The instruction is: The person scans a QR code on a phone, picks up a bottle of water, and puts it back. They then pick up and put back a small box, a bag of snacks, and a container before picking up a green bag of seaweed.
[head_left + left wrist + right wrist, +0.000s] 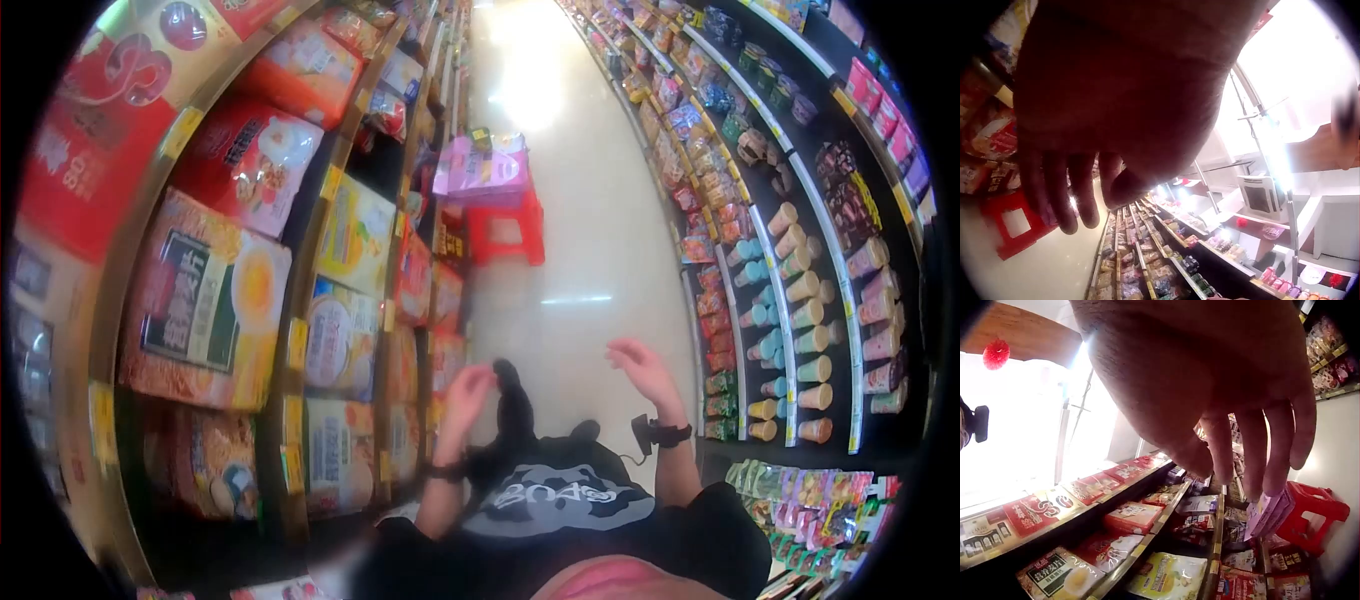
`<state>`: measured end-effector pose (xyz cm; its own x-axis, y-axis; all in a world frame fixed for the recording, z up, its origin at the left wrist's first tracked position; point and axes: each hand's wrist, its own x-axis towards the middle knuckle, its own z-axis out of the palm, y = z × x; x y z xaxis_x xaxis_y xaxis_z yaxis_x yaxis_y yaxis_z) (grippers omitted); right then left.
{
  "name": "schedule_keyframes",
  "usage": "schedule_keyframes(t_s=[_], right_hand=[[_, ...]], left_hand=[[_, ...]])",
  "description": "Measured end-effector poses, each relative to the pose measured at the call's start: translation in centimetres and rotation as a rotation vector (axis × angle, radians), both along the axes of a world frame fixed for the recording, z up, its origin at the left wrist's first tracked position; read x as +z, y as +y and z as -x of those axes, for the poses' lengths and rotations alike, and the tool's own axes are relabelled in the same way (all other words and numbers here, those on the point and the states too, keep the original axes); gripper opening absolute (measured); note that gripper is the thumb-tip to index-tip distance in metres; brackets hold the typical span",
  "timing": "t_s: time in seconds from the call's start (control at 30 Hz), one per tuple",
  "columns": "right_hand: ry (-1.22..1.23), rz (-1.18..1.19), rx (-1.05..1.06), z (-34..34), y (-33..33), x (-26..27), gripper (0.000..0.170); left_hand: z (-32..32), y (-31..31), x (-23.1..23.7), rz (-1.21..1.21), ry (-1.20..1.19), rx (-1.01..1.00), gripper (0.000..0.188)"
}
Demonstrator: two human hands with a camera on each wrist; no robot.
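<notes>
My left hand (468,396) hangs in the air beside the left shelves, its fingers loosely bent and holding nothing. In the left wrist view the palm of that hand (1116,94) fills the upper part, fingers pointing down. Across the aisle my right hand (645,372) is raised with relaxed fingers and bare of any object. The right wrist view shows the right hand's (1210,375) fingers extended, overlapping a pink-purple box (1269,515) farther off. That box (482,168) sits on a red plastic stool (510,228) ahead in the aisle.
Packaged food bags, such as a cereal bag (205,300), line the left shelves. On the right shelves stand cups (805,315) and small snack packs (715,300). The shiny floor (590,260) runs between them. Hanging bags (810,500) are at the lower right.
</notes>
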<state>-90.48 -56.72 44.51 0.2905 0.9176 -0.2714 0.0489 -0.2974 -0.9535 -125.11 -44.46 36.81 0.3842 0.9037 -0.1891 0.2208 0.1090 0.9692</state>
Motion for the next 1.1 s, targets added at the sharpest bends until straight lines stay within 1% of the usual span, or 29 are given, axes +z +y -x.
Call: schedule_keyframes(t_s=[0.1, 0.2, 0.3, 0.4, 0.43, 0.5, 0.53, 0.6, 0.7, 0.73, 0.77, 0.87, 0.9, 1.0, 1.07, 1.1], right_hand=[[-0.099, 0.006, 0.071, 1.6, 4.7, 2.9, 0.030], [-0.025, -0.027, 0.034, 2.0, 9.4, 2.2, 0.031], [-0.088, -0.019, 0.015, 2.3, 13.9, 5.2, 0.030], [-0.188, -0.033, -0.012, 1.6, 16.8, 6.0, 0.031], [-0.165, -0.039, -0.034, 1.5, 17.5, 6.5, 0.031], [-0.117, -0.053, -0.077, 1.1, 18.6, 7.6, 0.031], [-0.072, -0.068, -0.091, 0.5, 19.2, 7.3, 0.032], [0.017, -0.099, -0.113, -0.6, 19.9, 6.0, 0.032], [0.018, -0.030, -0.141, -2.5, 22.1, 3.7, 0.032], [0.032, -0.010, -0.140, -3.2, 23.0, 2.9, 0.032], [0.046, 0.010, -0.134, -4.1, 24.0, 2.1, 0.032], [0.085, 0.027, -0.095, -7.0, 28.2, 1.4, 0.031], [0.085, 0.019, -0.063, -8.4, 29.3, 1.0, 0.031], [0.081, 0.030, -0.021, -13.1, 33.0, 0.5, 0.034], [0.057, 0.011, -0.038, -16.7, 34.9, 0.3, 0.033], [0.075, -0.037, -0.050, -18.6, 35.7, -0.4, 0.033]], left_hand=[[-1.6, 6.6, -0.9, 0.004, 0.009, -0.075, 0.019], [-3.4, 14.1, 0.2, -0.027, -0.025, -0.135, 0.019], [-4.8, 20.1, -0.1, -0.065, -0.057, -0.157, 0.018], [-6.2, 24.4, 1.8, -0.039, -0.164, -0.201, 0.018], [-6.7, 25.5, 1.9, -0.036, -0.163, -0.220, 0.018], [-8.0, 27.7, 2.0, -0.031, -0.159, -0.259, 0.019], [-8.8, 28.5, 2.2, -0.019, -0.161, -0.298, 0.019], [-10.2, 29.6, 3.3, 0.005, -0.167, -0.374, 0.020], [-12.5, 30.5, 4.8, 0.060, -0.108, -0.429, 0.021], [-13.2, 30.8, 5.5, 0.083, -0.093, -0.433, 0.022], [-13.9, 31.0, 7.9, 0.090, 0.013, -0.446, 0.024], [-15.8, 33.4, 6.1, 0.048, 0.047, -0.485, 0.029], [-16.6, 33.9, 5.6, 0.063, 0.023, -0.459, 0.032], [-19.5, 36.1, 3.8, 0.005, 0.092, -0.420, 0.032], [-22.5, 37.3, 5.1, -0.078, 0.156, -0.375, 0.031], [-23.8, 37.5, 5.7, -0.108, 0.189, -0.363, 0.031]])
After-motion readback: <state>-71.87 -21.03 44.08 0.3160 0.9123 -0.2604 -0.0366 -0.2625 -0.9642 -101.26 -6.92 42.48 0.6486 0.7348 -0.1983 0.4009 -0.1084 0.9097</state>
